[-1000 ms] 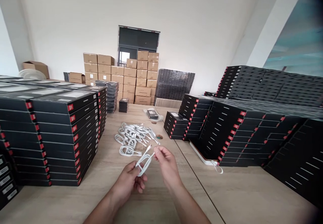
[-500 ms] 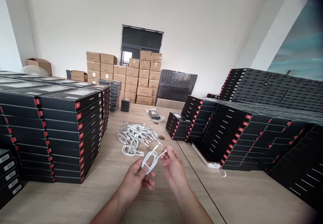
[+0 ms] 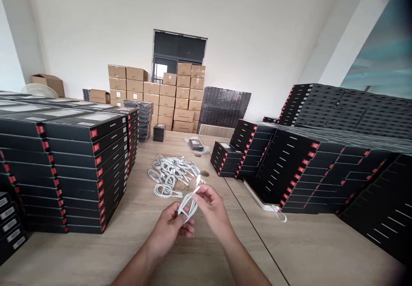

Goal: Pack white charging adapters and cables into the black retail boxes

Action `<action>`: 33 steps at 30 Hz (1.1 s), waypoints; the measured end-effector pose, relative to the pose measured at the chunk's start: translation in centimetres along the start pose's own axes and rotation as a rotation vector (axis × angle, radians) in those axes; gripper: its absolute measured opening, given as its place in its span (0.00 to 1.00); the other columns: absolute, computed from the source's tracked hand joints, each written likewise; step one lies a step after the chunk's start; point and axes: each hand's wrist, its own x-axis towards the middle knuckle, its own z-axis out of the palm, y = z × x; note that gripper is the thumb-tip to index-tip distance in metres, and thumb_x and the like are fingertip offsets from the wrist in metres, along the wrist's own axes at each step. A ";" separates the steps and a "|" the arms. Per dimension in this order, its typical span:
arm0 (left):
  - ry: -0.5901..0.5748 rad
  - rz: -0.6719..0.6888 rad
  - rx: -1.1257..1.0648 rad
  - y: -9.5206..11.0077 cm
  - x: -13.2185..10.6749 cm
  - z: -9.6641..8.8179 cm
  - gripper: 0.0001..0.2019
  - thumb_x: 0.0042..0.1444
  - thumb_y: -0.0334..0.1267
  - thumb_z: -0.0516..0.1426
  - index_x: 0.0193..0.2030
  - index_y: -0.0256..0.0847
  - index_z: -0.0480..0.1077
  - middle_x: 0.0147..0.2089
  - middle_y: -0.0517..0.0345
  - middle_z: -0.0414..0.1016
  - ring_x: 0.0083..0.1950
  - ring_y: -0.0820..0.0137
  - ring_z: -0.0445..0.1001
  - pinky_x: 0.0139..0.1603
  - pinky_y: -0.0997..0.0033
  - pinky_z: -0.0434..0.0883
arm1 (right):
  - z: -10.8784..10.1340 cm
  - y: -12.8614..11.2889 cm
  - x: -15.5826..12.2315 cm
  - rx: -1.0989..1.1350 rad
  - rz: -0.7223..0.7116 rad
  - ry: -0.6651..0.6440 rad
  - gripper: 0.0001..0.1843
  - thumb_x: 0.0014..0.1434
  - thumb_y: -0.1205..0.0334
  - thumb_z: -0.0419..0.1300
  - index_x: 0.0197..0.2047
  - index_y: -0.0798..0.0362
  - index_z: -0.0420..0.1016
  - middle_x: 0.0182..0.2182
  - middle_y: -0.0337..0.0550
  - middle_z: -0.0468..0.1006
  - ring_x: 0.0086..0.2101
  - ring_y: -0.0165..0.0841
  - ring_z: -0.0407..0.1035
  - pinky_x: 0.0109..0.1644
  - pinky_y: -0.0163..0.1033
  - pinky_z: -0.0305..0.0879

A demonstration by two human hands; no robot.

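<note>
A coiled white cable (image 3: pixel 187 204) is held above the wooden table (image 3: pixel 196 264) between both hands. My left hand (image 3: pixel 172 222) is closed round the lower left of the coil, thumb on top. My right hand (image 3: pixel 210 203) pinches the coil's upper right side, close to a connector end (image 3: pixel 198 182) that points up and away. Just beyond the hands, a heap of white coiled cables (image 3: pixel 172 170) lies on the table, one separate coil (image 3: pixel 165 190) at its near edge.
Tall stacks of black boxes with red tabs stand on the left (image 3: pixel 77 170) and right (image 3: pixel 286 170). A plastic-wrapped black pack (image 3: pixel 195 144) lies behind the heap. Cardboard cartons (image 3: pixel 167 101) are piled by the wall. A seam and a round hole (image 3: pixel 204 173) mark the tabletop.
My right hand has moved left to the coil, bringing the free cable end against its upper part. The connector now points up instead of out to the right. My left hand keeps its hold.
</note>
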 end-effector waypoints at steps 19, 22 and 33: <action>-0.240 -0.284 -0.321 0.5 -0.5 -1.1 0.25 0.58 0.62 0.51 0.40 0.38 0.68 0.25 0.67 0.64 0.13 0.85 0.50 0.14 0.80 0.40 | 1.4 0.3 -0.9 0.108 0.027 0.016 0.14 0.54 0.51 0.65 0.30 0.49 0.67 0.29 0.39 0.80 0.28 0.34 0.70 0.36 0.40 0.66; -0.258 -0.288 -0.323 0.2 -0.4 -1.2 0.25 0.59 0.61 0.51 0.41 0.37 0.68 0.25 0.67 0.63 0.13 0.85 0.51 0.14 0.80 0.41 | 1.1 0.7 -0.8 0.115 0.040 0.027 0.15 0.54 0.49 0.65 0.30 0.49 0.67 0.28 0.40 0.80 0.30 0.36 0.71 0.38 0.41 0.67; -0.208 -0.258 -0.365 0.0 0.0 -1.3 0.24 0.61 0.58 0.50 0.40 0.36 0.70 0.25 0.64 0.65 0.15 0.83 0.52 0.15 0.79 0.42 | 1.5 0.5 -0.9 0.123 0.107 -0.098 0.16 0.52 0.50 0.66 0.26 0.51 0.68 0.22 0.33 0.73 0.23 0.28 0.63 0.31 0.36 0.63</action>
